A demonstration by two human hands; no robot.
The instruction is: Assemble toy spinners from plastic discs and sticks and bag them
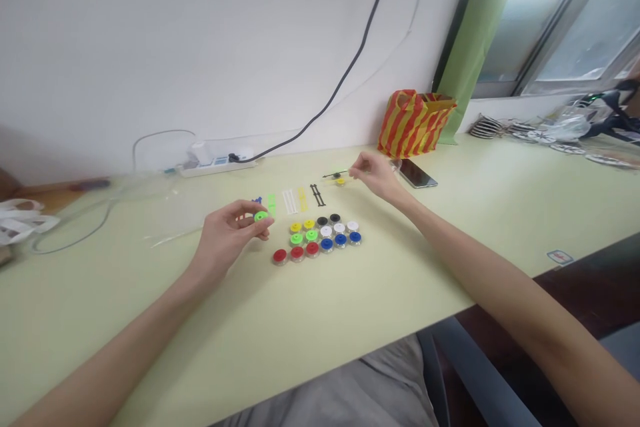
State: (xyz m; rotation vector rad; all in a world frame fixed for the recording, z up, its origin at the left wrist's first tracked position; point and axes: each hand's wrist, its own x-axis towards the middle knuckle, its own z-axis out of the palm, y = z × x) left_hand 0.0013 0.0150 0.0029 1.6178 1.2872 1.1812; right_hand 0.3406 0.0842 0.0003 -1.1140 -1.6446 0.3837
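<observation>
My left hand [233,230] pinches a small round piece with a green cap [261,216] above the table. Farther back, my right hand [373,173] has its thumb and fingers together at the end of a thin dark strip [334,175]. Just below that strip is a small yellow disc [340,181]. Between the hands stand rows of small round pieces on clear bases, with red [297,252], blue [341,239], green [311,235], white [339,229], yellow [295,227] and black [335,218] caps. Behind them lie white strips [290,201], yellow strips [302,199], green strips [271,204] and black strips [317,195].
A phone [418,173] lies right of my right hand, near a red-and-yellow striped bag [415,125]. A power strip [217,165] with a black cable sits against the wall. Clear plastic [173,230] is at the left. Several striped round items [486,127] lie far right.
</observation>
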